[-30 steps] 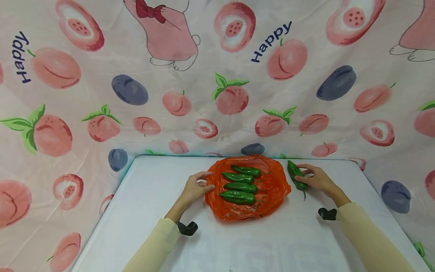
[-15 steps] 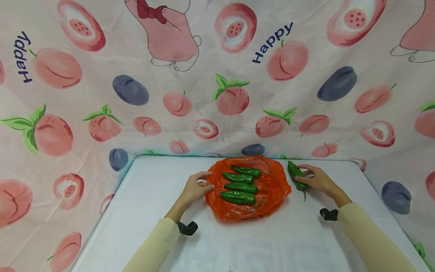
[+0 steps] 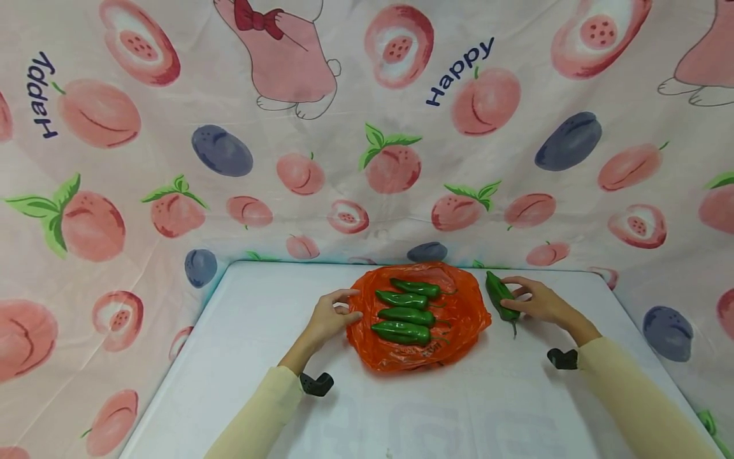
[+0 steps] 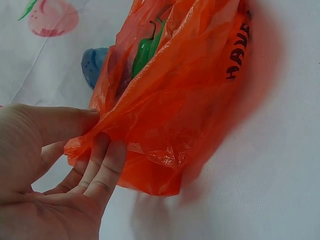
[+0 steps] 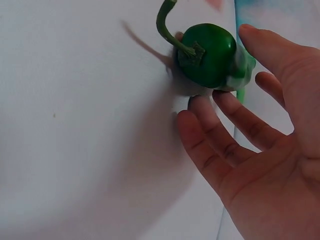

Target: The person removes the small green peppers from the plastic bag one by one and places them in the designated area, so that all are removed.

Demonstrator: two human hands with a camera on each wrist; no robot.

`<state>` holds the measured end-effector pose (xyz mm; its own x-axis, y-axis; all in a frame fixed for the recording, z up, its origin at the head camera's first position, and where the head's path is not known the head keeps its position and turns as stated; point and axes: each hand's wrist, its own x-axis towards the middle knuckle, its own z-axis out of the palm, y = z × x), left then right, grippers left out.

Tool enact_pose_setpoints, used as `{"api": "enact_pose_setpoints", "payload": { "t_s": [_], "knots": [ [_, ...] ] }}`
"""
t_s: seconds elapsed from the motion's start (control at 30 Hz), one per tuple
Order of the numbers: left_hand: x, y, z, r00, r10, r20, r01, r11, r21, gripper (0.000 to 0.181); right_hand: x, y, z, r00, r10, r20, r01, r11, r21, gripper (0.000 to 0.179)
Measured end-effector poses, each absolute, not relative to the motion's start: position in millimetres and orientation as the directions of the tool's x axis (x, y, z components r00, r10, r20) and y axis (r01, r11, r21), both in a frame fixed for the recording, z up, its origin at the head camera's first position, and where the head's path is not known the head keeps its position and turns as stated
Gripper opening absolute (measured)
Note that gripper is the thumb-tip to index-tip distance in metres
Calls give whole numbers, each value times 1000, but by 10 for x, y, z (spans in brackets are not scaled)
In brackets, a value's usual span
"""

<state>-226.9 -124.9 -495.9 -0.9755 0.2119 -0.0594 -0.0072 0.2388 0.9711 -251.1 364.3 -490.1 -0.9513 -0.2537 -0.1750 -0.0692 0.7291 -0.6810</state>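
Observation:
In the head view an orange plastic bag (image 3: 459, 347) lies spread on the table, with several green chili peppers (image 3: 401, 332) in a row on it. My left hand (image 3: 329, 317) pinches the bag's left edge between thumb and fingers. The left wrist view shows the bag's folded rim (image 4: 150, 105) in that hand. To the right of the bag another green chili pepper (image 3: 500, 293) lies on the table, stem toward me. My right hand (image 3: 540, 303) is around it with loosely bent fingers. In the right wrist view its fingertips (image 5: 227, 100) are against or just beside the pepper.
A white table (image 3: 241, 331) carries everything and meets a fruit-printed cloth backdrop (image 3: 344, 166) at its far edge. Black cameras (image 3: 317, 384) sit at both wrists. Dark lettering shows on the bag.
My right wrist has shifted slightly to the right, and its thumb has slid a little across the pepper. The pepper, the bag and my left hand stay where they were.

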Motion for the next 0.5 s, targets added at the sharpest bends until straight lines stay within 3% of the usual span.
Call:
{"api": "enact_pose_setpoints", "payload": {
  "t_s": [0.5],
  "knots": [
    [-2266, -1239, -4963, -977, 200, -66, -11, 265, 964, 47, -2488, 3661, -4796, -940, -261, -222, -64, 771, -634, 72]
  ]
}}
